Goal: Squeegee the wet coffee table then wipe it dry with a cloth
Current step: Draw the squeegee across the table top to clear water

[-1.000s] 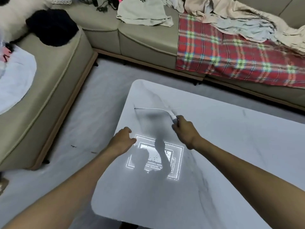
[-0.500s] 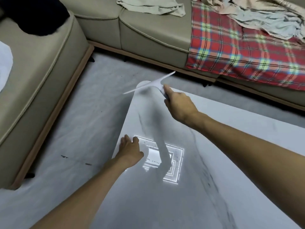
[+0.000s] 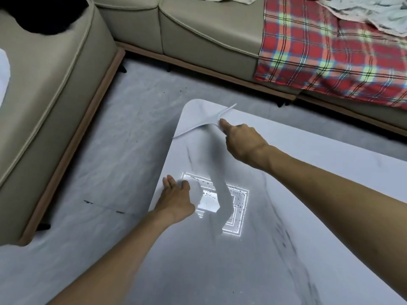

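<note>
A white marble-look coffee table (image 3: 308, 164) fills the lower right of the view. My right hand (image 3: 241, 142) grips a thin white squeegee (image 3: 204, 123), whose blade lies slanted across the table's far left corner. My left hand (image 3: 175, 200) rests flat with spread fingers on the table's left edge. A bright lamp reflection (image 3: 229, 203) on the tabletop shows dark droplets. No cloth for wiping can be told apart on the table.
A beige L-shaped sofa (image 3: 66, 69) wraps the left and back, close to the table. A red plaid blanket (image 3: 326, 53) and loose clothes (image 3: 370, 12) lie on it. Grey floor (image 3: 123, 150) separates sofa and table.
My right hand carried the squeegee from the table's middle up to the far left corner, then brought the blade down onto the tabletop. My left hand settled flat on the left edge.
</note>
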`<state>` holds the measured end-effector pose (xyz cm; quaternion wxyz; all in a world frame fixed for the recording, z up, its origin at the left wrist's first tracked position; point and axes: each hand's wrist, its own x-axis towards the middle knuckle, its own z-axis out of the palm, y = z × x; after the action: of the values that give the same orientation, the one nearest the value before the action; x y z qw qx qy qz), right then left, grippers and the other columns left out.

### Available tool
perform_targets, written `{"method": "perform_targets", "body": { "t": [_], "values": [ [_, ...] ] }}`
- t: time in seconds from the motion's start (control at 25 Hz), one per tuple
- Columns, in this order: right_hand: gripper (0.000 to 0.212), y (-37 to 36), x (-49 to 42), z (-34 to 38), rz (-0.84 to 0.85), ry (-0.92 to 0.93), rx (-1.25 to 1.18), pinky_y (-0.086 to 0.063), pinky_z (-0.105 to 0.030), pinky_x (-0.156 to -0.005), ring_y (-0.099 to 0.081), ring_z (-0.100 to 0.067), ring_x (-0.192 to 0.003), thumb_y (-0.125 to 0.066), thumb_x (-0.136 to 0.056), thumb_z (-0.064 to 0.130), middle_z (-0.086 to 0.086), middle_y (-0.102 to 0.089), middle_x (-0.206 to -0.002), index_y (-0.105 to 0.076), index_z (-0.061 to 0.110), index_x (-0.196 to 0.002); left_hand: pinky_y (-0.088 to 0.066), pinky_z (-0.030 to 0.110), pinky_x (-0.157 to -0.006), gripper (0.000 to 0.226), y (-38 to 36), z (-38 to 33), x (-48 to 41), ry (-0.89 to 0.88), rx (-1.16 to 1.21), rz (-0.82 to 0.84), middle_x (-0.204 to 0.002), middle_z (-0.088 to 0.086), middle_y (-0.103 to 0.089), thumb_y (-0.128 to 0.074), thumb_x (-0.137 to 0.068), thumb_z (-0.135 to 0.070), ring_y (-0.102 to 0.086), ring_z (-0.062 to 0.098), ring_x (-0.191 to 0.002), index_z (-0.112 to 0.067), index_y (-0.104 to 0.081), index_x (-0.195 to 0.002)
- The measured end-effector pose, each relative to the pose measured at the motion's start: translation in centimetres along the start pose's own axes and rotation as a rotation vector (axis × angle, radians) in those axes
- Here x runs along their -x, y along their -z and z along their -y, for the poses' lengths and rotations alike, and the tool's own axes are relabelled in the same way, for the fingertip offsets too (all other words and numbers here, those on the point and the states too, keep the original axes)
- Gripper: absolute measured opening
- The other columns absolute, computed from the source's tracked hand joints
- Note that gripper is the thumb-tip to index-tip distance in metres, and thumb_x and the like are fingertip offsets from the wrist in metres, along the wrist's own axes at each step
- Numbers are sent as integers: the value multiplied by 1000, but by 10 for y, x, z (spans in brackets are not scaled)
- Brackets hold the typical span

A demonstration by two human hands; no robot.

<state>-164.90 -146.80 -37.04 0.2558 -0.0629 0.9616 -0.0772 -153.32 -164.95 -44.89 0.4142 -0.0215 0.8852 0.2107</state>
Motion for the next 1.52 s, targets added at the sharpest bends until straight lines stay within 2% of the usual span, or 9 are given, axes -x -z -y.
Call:
{"method": "perform_targets", "body": {
  "t": [0.16, 0.24, 0.44, 0.68, 0.76, 0.92, 1.04, 1.16, 1.52],
  "values": [
    [57, 6, 24, -17, 75, -37, 32, -34, -34, -66, -41, -31, -74, -36, -89, 7, -13, -53, -95, -34, 26, -143, -17, 42, -119, 66, 4, -2, 2, 4, -14, 45, -156, 29, 12, -49, -84, -18, 15, 39, -146, -10, -24, -145],
    [45, 18, 10, -15, 9, -33, 38, -34, -34, -65, -41, -32, -72, -38, -91, 8, -15, -54, -94, -40, 22, -134, -19, 42, -118, 65, 8, -3, 1, 14, -12, 63, -156, 28, 13, -47, -84, -17, 16, 39, -146, -10, -24, -144],
    [47, 20, -48, 11, -27, -8, -29, -36, -34, -69, -50, -38, -89, -37, -95, 7, -21, -58, -106, -32, 20, -140, -23, 43, -116, 57, 4, -6, -3, 34, -14, 79, -155, 28, 19, -43, -86, -16, 21, 38, -145, -9, -27, -141],
    [61, 2, -5, -3, 38, -7, 9, -31, -34, -65, -41, -32, -74, -31, -95, 4, -16, -49, -92, -20, 22, -152, -22, 41, -115, 56, 5, 6, -6, 53, -40, 64, -158, 22, 15, -47, -92, -25, 15, 32, -148, -10, -27, -142],
    [64, -1, 23, -17, 97, -17, 29, -35, -35, -66, -47, -36, -76, -34, -96, 5, -16, -54, -98, -16, 25, -153, -22, 41, -115, 55, 7, 2, -2, 60, -37, 72, -158, 21, 16, -46, -91, -23, 16, 31, -148, -10, -28, -141],
    [56, 10, 44, -26, 94, -16, 23, -45, -37, -62, -48, -33, -66, -40, -90, 4, -13, -54, -86, -31, 27, -140, -24, 43, -116, 54, 13, -8, 1, 70, 17, 80, -157, 24, 17, -40, -86, -15, 20, 34, -146, -8, -30, -139],
    [56, 19, 2, -17, -55, 9, -18, -40, -39, -73, -52, -40, -88, -38, -92, 8, -21, -58, -107, -27, 26, -144, -26, 45, -116, 55, 14, -17, 0, 75, 41, 94, -156, 26, 19, -40, -84, -15, 22, 36, -145, -8, -29, -138],
    [61, 14, -37, -1, -37, -5, -49, -35, -36, -73, -52, -41, -100, -35, -95, 10, -23, -55, -119, -17, 24, -152, -24, 46, -116, 57, 14, -20, -2, 90, 35, 130, -154, 31, 21, -40, -83, -16, 23, 38, -144, -7, -27, -138],
    [66, -27, 47, -29, 78, -72, -70, -39, -36, -68, -53, -39, -84, -37, -95, 7, -18, -56, -99, -11, 25, -153, -24, 45, -116, 60, 10, -9, -3, 90, -31, 159, -152, 33, 23, -43, -83, -20, 24, 42, -143, -8, -26, -139]
  ]
}}
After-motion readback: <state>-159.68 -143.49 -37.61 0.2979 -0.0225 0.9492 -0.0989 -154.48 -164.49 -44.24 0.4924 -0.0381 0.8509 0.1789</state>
